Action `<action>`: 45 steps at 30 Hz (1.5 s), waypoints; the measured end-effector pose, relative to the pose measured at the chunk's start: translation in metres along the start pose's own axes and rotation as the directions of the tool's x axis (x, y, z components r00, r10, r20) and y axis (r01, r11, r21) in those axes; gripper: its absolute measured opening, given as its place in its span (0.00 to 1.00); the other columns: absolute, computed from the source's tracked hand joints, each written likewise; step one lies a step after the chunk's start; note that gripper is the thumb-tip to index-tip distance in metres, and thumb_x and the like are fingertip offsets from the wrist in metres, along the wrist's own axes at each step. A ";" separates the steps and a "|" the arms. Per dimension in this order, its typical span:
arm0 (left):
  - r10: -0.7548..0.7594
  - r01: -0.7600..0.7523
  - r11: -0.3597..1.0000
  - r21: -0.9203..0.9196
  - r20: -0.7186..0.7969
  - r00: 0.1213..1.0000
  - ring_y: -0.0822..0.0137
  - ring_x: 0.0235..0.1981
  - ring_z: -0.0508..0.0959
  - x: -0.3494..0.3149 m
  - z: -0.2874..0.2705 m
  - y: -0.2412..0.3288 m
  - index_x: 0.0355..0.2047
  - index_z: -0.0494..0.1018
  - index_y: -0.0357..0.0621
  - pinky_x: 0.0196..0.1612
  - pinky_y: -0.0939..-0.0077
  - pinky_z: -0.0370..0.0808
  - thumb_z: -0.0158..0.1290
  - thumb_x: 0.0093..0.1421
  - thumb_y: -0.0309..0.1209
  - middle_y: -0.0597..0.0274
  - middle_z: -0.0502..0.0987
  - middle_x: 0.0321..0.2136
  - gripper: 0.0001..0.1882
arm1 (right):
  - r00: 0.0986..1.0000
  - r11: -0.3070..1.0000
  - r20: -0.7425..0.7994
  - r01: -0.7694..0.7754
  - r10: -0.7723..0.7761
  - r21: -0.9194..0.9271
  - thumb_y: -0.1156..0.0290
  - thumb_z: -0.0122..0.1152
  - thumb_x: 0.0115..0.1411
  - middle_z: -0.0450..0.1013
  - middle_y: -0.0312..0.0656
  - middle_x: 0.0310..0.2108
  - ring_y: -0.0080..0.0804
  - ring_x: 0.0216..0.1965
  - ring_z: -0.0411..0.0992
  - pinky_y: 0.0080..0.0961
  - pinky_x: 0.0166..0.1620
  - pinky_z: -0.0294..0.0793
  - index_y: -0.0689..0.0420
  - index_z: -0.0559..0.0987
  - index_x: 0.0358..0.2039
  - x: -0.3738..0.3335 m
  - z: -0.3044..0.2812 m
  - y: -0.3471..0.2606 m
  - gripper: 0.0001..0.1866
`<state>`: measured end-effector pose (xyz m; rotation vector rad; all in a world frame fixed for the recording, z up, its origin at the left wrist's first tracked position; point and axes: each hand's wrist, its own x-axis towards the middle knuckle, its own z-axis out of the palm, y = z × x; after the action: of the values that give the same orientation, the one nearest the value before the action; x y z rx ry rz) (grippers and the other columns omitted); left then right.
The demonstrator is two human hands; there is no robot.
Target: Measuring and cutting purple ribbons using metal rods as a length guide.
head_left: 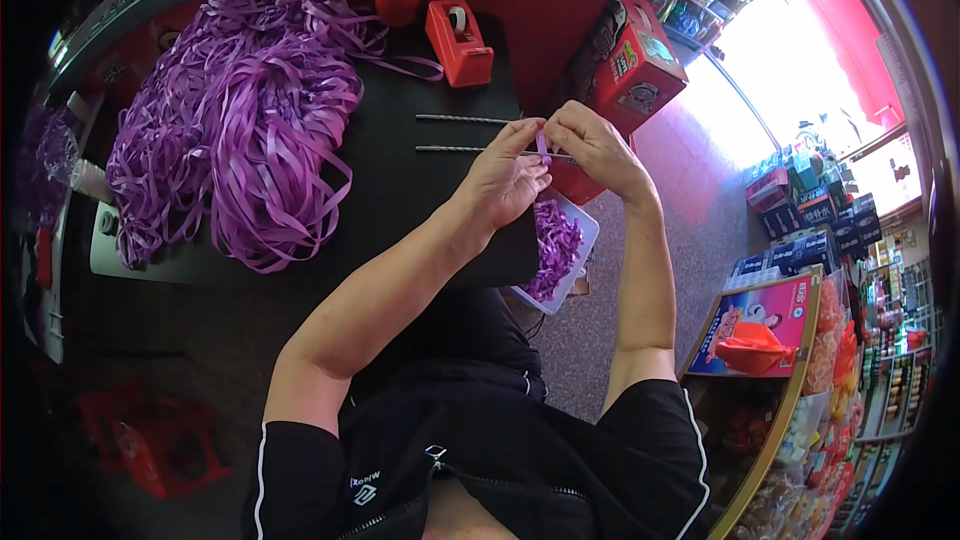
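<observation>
Two thin twisted metal rods run side by side toward the right, past the edge of the dark tabletop. A short piece of purple ribbon is at their right ends, between my hands. My left hand pinches the ribbon with thumb and forefinger, its other fingers curled beneath. On the other side, my right hand is closed on the ribbon's upper part, fingertips close to the left ones. Fingers partly hide the ribbon and the rod ends, so I cannot tell whether it is looped or knotted.
A large heap of purple ribbons covers the table's left half. Behind the rods stands a red tape dispenser. Below the table's right edge, a white plastic bin holds purple ribbon pieces. A red box and a display case stand to the right.
</observation>
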<state>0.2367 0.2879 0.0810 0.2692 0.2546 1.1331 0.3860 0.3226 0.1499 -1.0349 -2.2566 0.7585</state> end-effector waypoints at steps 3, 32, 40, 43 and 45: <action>0.025 -0.025 1.000 0.006 0.000 1.000 0.39 0.67 0.36 0.001 -0.003 -0.002 0.51 0.64 0.53 0.66 0.49 0.36 0.55 0.61 0.41 0.31 0.44 0.62 0.20 | 0.998 0.996 -0.025 -0.063 0.065 0.058 0.61 0.52 0.64 0.68 0.38 0.25 0.28 0.32 0.69 0.28 0.38 0.68 0.62 0.79 0.31 -0.004 0.004 0.008 0.16; -0.073 0.062 0.982 -0.180 -0.053 0.996 0.43 0.67 0.25 0.000 0.002 -0.001 0.64 0.51 0.69 0.66 0.53 0.24 0.47 0.64 0.46 0.27 0.26 0.63 0.30 | 0.854 0.789 0.124 -0.516 0.506 0.334 0.67 0.62 0.54 0.76 0.35 0.26 0.20 0.29 0.71 0.18 0.34 0.68 0.62 0.82 0.32 0.017 0.008 0.076 0.11; -0.065 0.058 0.983 -0.175 -0.036 0.997 0.44 0.67 0.25 -0.001 0.001 -0.001 0.63 0.53 0.69 0.66 0.53 0.24 0.48 0.64 0.46 0.27 0.25 0.64 0.29 | 0.852 0.852 0.036 -0.521 0.523 -0.060 0.60 0.61 0.46 0.76 0.40 0.23 0.27 0.26 0.73 0.25 0.34 0.70 0.60 0.82 0.27 0.022 0.012 0.061 0.15; -0.074 0.061 0.980 -0.187 -0.061 0.995 0.44 0.67 0.24 -0.001 0.002 -0.002 0.63 0.53 0.69 0.66 0.53 0.25 0.47 0.64 0.46 0.28 0.25 0.64 0.29 | 0.845 0.811 -0.082 -0.531 0.529 -0.244 0.57 0.61 0.44 0.77 0.42 0.25 0.35 0.33 0.76 0.34 0.43 0.71 0.54 0.83 0.29 0.020 0.016 0.051 0.16; -0.070 0.057 0.980 -0.189 -0.063 0.996 0.44 0.67 0.25 -0.001 0.003 -0.001 0.63 0.53 0.68 0.66 0.53 0.25 0.47 0.64 0.46 0.28 0.25 0.64 0.29 | 0.826 0.783 -0.096 -0.559 0.556 -0.274 0.57 0.61 0.44 0.78 0.42 0.27 0.38 0.35 0.77 0.38 0.46 0.69 0.54 0.83 0.29 0.020 0.017 0.041 0.16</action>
<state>0.2380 0.2858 0.0832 0.0547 0.2149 1.0960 0.3830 0.3565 0.1151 -1.9013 -2.0957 0.6442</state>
